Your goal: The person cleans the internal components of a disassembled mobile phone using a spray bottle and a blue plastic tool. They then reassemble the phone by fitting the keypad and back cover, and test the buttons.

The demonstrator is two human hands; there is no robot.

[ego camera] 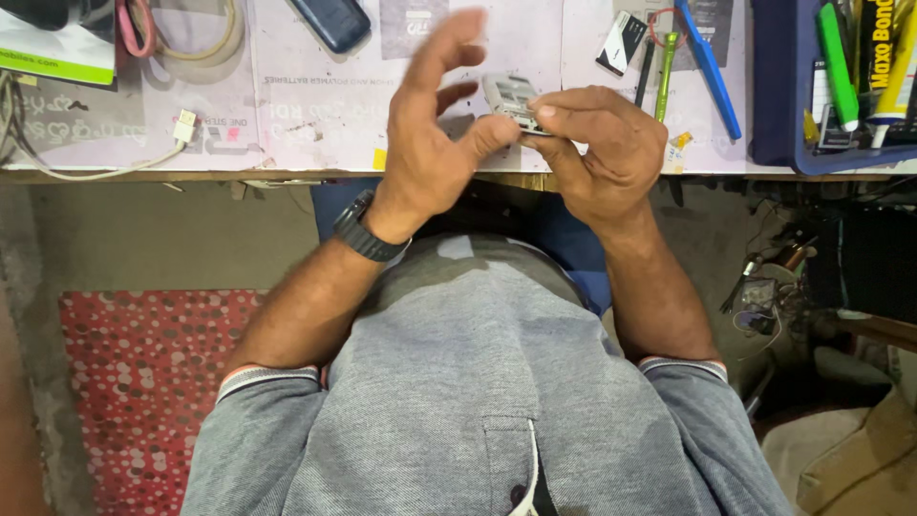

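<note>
Pinching small grey phone (pixel 509 98): right hand (pixel 602 153) fingers closed on edge, left hand (pixel 435 134) thumb touching, fingers splayed.

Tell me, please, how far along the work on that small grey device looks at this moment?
Tools are already laid out on the bench: a blue-handled tool and a green one. In hand: the right hand pinches the small grey device, and the left hand's thumb presses its edge, other fingers spread. Whether the device is opened cannot be told. A dark phone lies untouched.
</note>
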